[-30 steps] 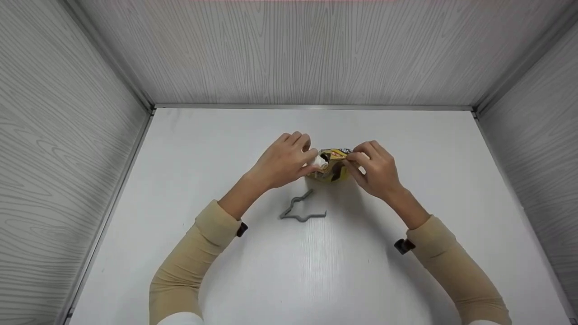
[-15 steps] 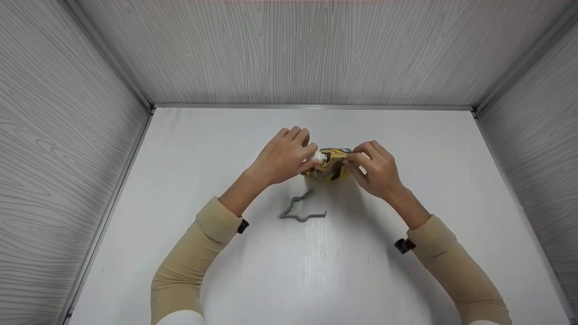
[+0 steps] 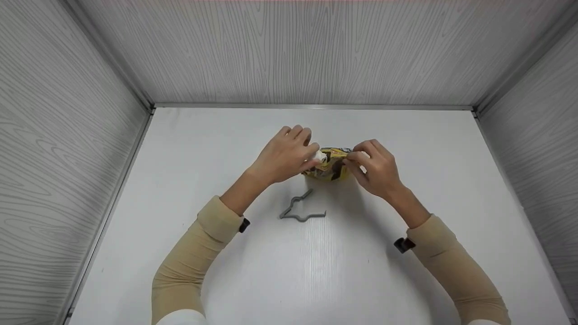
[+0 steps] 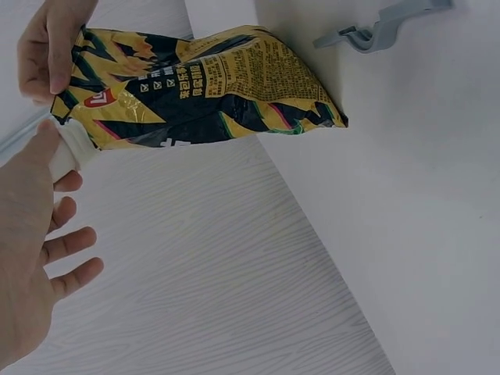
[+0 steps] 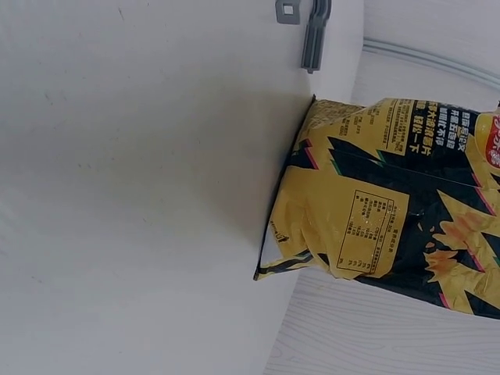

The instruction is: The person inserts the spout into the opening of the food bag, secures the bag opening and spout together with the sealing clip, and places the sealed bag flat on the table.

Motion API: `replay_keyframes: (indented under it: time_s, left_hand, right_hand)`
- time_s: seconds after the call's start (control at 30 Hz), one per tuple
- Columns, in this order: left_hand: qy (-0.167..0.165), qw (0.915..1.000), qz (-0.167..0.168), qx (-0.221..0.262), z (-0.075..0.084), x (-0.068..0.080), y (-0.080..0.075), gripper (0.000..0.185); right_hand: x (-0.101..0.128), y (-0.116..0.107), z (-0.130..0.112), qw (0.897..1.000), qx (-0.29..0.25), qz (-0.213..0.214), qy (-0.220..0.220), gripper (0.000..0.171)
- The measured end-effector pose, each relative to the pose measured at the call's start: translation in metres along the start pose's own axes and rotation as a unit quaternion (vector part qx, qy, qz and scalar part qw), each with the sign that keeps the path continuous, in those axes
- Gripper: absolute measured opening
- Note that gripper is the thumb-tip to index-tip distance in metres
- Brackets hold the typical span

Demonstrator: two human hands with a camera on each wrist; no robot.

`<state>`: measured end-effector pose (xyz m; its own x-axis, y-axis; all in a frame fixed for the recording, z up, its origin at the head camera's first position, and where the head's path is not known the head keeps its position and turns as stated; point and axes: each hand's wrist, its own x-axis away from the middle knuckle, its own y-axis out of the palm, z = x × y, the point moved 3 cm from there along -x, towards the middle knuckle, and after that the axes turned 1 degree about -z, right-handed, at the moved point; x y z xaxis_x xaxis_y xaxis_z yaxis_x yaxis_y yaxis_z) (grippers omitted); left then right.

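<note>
Head view: the left hand (image 3: 284, 158) and the right hand (image 3: 377, 169) each pinch a top corner of the snack bag (image 3: 332, 166), which stands between their fingers. A gray clip (image 3: 300, 208) lies nearer the wrists. Likely closing the top; next calls for flattening it.

A snack bag (image 3: 332, 166) stands mid-tabletop (image 3: 406, 135) between the left hand (image 3: 284, 158) and right hand (image 3: 377, 169) (both at its top), a bag clip (image 3: 300, 208) lying just before it.
</note>
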<state>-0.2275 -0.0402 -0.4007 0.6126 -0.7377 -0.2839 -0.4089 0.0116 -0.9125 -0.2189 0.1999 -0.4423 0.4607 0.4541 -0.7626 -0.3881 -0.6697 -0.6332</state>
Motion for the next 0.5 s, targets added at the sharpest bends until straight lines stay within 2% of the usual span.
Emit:
replay_keyframes:
  time_s: [0.23, 0.5]
  left_hand:
    - [0.001, 0.9996, 0.004, -0.027, 0.0008, -0.0028, -0.0027, 0.046]
    - [0.008, 0.9994, 0.004, -0.035, 0.0039, -0.0044, -0.0039, 0.046]
  right_hand:
    - [-0.0002, -0.0012, 0.0003, 1.0, 0.003, -0.002, -0.002, 0.01]
    - [0.0001, -0.0008, 0.0, 1.0, 0.004, -0.002, -0.003, 0.01]
